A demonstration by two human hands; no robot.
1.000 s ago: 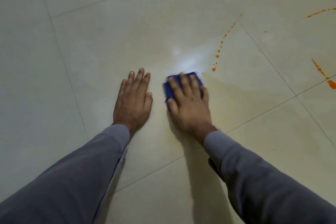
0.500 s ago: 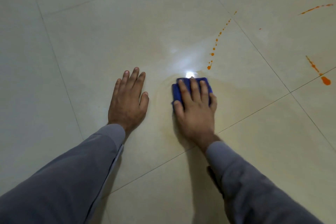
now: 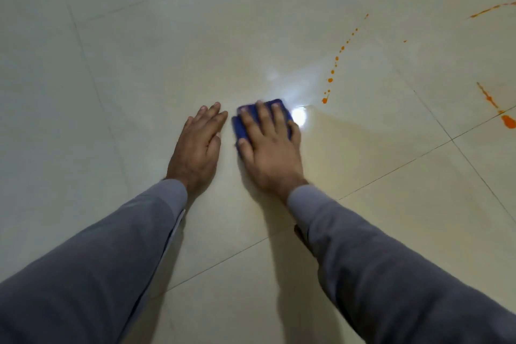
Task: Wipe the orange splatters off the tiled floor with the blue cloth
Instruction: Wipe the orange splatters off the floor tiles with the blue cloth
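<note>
The right hand presses spread fingers flat on the folded blue cloth; its grip pinches nothing. Risk: an already soiled cloth may smear the dotted orange splatters across the glossy cream tiled floor.

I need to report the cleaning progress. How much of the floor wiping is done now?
Done: the tiled floor right of the cloth shows a wet sheen and no spots. In hand: the right hand presses the folded blue cloth flat; the left hand rests beside it. Left: the dotted orange trail, the orange streak with a blob and a far orange streak.
</note>
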